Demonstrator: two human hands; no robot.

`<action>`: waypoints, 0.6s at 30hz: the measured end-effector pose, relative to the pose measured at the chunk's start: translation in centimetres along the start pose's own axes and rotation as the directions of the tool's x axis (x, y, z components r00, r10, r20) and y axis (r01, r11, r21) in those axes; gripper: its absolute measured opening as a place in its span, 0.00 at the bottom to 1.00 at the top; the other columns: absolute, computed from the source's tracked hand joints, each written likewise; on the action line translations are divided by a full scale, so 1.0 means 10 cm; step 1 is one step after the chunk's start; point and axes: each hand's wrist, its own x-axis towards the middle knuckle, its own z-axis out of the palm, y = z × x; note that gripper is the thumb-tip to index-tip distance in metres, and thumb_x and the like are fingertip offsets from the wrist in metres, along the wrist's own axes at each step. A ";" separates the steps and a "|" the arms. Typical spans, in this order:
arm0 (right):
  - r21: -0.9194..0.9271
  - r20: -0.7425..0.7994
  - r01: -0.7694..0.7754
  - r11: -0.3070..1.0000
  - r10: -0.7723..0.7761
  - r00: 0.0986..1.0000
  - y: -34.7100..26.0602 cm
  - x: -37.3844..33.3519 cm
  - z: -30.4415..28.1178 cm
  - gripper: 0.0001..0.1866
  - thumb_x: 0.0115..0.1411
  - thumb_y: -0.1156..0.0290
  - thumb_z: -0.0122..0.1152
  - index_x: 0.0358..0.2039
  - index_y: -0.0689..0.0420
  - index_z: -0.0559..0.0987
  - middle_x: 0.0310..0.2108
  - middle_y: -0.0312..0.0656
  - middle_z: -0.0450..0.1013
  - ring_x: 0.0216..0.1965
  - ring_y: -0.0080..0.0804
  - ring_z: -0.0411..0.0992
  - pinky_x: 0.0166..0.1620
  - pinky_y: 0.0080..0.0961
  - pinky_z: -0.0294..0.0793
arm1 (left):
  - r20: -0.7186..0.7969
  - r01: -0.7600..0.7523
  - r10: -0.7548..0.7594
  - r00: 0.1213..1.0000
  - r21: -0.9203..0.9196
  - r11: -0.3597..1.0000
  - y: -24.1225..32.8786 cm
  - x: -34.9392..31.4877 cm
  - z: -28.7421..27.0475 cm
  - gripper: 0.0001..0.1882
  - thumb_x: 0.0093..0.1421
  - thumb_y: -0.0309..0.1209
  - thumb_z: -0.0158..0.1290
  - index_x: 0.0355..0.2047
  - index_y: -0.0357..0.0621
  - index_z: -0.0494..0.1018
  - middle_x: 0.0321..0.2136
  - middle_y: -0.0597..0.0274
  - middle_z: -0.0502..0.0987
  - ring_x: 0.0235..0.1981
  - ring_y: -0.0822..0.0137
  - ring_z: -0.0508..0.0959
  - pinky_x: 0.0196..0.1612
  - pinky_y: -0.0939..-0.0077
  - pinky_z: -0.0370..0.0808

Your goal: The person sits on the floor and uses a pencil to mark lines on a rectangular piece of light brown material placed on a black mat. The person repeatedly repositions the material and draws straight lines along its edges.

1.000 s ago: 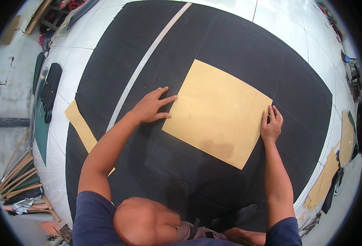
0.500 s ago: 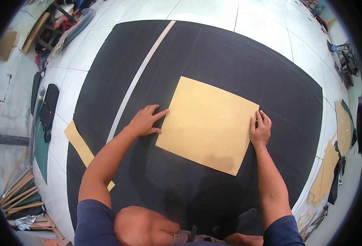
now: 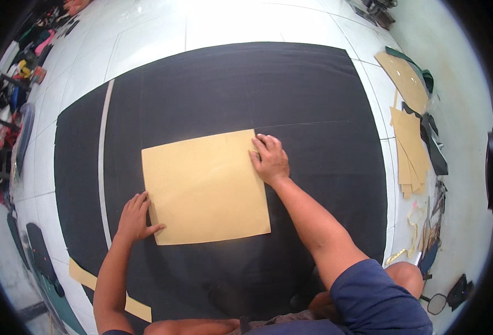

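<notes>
A tan cardboard sheet (image 3: pixel 207 187), roughly square, lies flat on a large black sheet of material (image 3: pixel 308 84) spread over the floor. My left hand (image 3: pixel 136 219) is at its lower left side, fingers stretched along the edge and the thumb tip on the cardboard. At the upper right corner rests my right hand (image 3: pixel 271 159), its fingers bent at the edge and its thumb on the cardboard, with a gap between them. Neither hand lifts the cardboard. The undersides of the right fingers are hidden.
A pale strip (image 3: pixel 103 162) runs along the left part of the black material. Near my left forearm lies a narrow tan strip (image 3: pixel 137 308). More tan cardboard pieces (image 3: pixel 408 145) lie beside the right wall. Assorted items crowd the left edge. White tiles (image 3: pixel 224 25) surround the material.
The view has swung to the right. The cardboard has turned relative to the black material, its right edge now beside a faint line. Both hands remain at its sides, the right one at the corner.
</notes>
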 end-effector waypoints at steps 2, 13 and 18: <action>0.012 0.013 -0.014 1.000 0.014 1.000 -0.02 -0.01 0.01 0.23 0.68 0.55 0.61 0.61 0.47 0.79 0.63 0.35 0.71 0.68 0.39 0.65 0.65 0.40 0.72 | 0.069 0.051 -0.053 0.996 0.031 0.998 0.07 0.02 -0.08 0.54 0.46 0.55 0.75 0.65 0.35 0.67 0.73 0.47 0.61 0.73 0.44 0.61 0.74 0.49 0.60; 0.035 0.083 -0.062 0.997 0.059 0.995 -0.08 -0.01 0.03 0.25 0.69 0.54 0.61 0.64 0.45 0.77 0.66 0.33 0.68 0.70 0.37 0.62 0.65 0.43 0.72 | 0.108 0.134 -0.118 0.987 -0.157 0.978 0.10 0.02 -0.01 0.61 0.42 0.41 0.79 0.75 0.53 0.58 0.74 0.47 0.56 0.74 0.43 0.59 0.73 0.51 0.65; 0.050 0.069 -0.053 0.997 0.049 0.996 -0.07 0.00 0.02 0.25 0.69 0.53 0.60 0.64 0.45 0.77 0.67 0.33 0.67 0.71 0.37 0.61 0.65 0.43 0.72 | 0.121 0.147 -0.130 0.984 -0.138 0.980 0.09 0.00 0.03 0.62 0.45 0.42 0.78 0.77 0.57 0.55 0.76 0.47 0.54 0.75 0.40 0.56 0.73 0.50 0.65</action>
